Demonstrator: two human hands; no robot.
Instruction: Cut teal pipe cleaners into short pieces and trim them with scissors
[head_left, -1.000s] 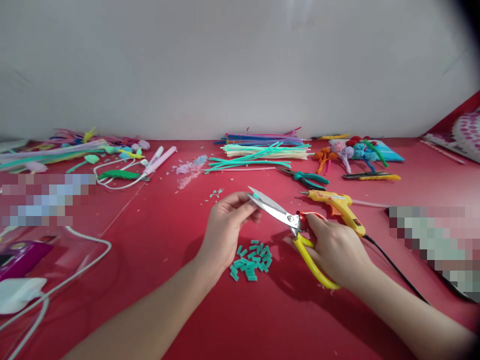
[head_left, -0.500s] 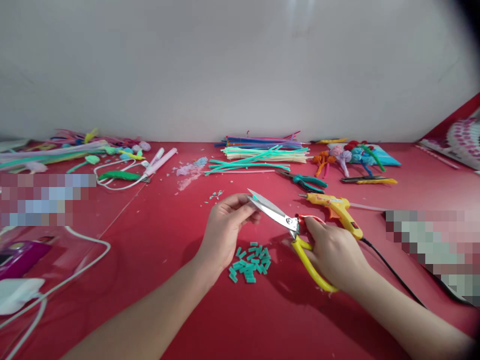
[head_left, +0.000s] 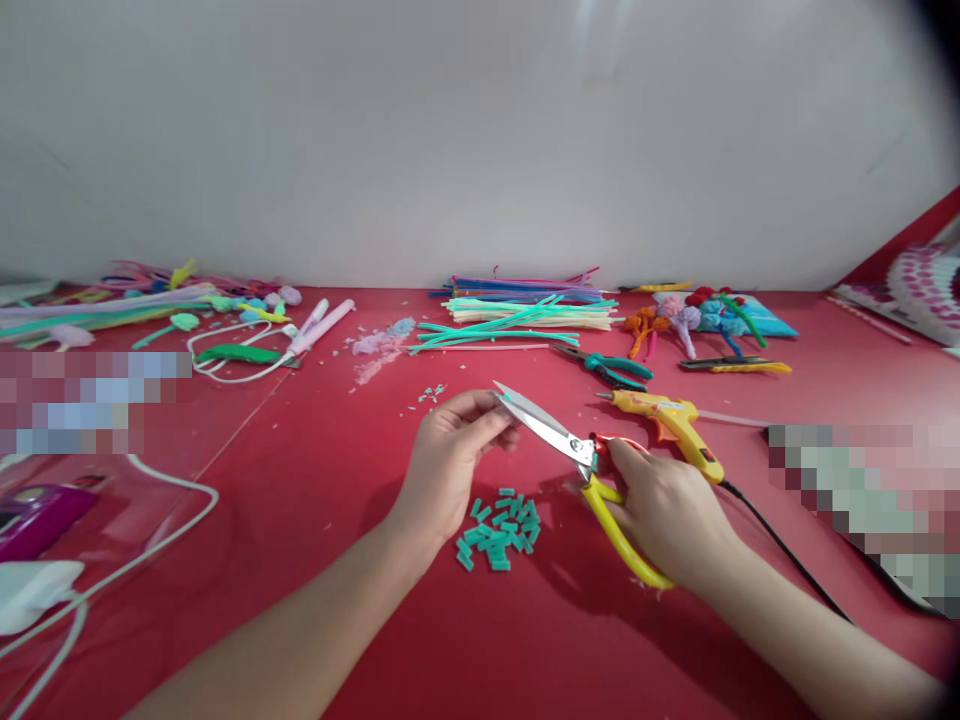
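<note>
My right hand (head_left: 667, 510) is wrapped around the yellow and red handles of a pair of scissors (head_left: 551, 430), whose blades point up and left. Near the blade tips, the fingers of my left hand (head_left: 461, 440) are closed in a pinch. A tiny green piece (head_left: 508, 398) shows between the blades at those fingertips; the rest of it is hidden by hand and steel. Below the scissors lies a loose pile of short green cut pieces (head_left: 499, 535), looking like snipped pipe cleaner, on the red table (head_left: 465, 650).
Bundled pipe cleaners (head_left: 517, 315) lie along the back wall. Pliers (head_left: 607, 368) and a yellow glue gun (head_left: 667, 415) with a black cord are beyond my right hand. A hair straightener (head_left: 319, 330), white cable (head_left: 187, 485) and purple device (head_left: 45, 515) sit left.
Both hands stay almost in place. Less green shows between the scissor blades than before, and the view has shifted very slightly.
</note>
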